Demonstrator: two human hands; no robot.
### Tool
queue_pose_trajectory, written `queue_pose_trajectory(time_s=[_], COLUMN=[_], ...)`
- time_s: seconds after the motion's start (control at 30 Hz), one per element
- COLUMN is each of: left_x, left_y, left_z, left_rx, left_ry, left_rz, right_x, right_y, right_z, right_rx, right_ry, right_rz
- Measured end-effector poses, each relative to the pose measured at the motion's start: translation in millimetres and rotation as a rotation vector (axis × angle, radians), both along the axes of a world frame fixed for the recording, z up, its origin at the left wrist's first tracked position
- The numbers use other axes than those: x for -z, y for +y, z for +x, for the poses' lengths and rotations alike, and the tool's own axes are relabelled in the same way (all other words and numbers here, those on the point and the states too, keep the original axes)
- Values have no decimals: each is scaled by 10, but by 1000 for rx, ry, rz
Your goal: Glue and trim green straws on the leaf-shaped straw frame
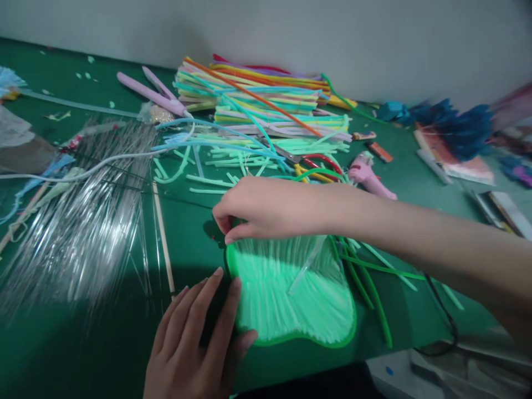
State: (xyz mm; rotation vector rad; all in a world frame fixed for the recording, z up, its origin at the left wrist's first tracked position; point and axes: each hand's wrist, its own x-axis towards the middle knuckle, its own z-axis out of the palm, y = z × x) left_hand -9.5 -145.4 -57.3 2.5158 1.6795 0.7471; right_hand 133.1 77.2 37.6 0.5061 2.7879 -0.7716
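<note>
A mint-green, wavy-edged piece [282, 299], which looks made of pipe cleaners laid side by side, lies flat on the green table. A darker green pipe cleaner [348, 332] borders it. My right hand [266, 208] reaches across its top edge, with thumb and fingers pinched on the border at the upper left corner. My left hand [195, 332] rests beside the left edge, fingers stretched and apart, its thumb by the lower left border. A clear thin strip [307, 266] lies on the mint-green surface. Part of the top edge is hidden under my right hand and wrist.
Bundles of coloured pipe cleaners [266, 100] lie at the back. Red-handled scissors [320, 163] and a pink glue gun [369, 177] sit beyond my right arm. A lilac hair-straightener-like tool [152, 94], shiny wires [100, 205] and a wooden stick [163, 238] are on the left.
</note>
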Motion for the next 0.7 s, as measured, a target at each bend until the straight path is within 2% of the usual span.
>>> queue_pose_trajectory(time_s=[0.13,0.23,0.4,0.53,0.7], left_x=[-45,-135,-275,-280,-236], left_y=[38,154,474,640,691], left_z=[-29,-139,-375,-496,-599], left_rx=[56,177,424,516,590], left_ry=[111,205,295,328,390], left_rz=[26,34,19,-19,-31], right_x=[33,57,46,38,32], right_y=[2,16,31,28,76], right_z=[14,25,29,37,124], right_rx=[16,11,15,41,35], right_ry=[13,20,17,1,65], right_rz=[3,4,-3,-12,-4])
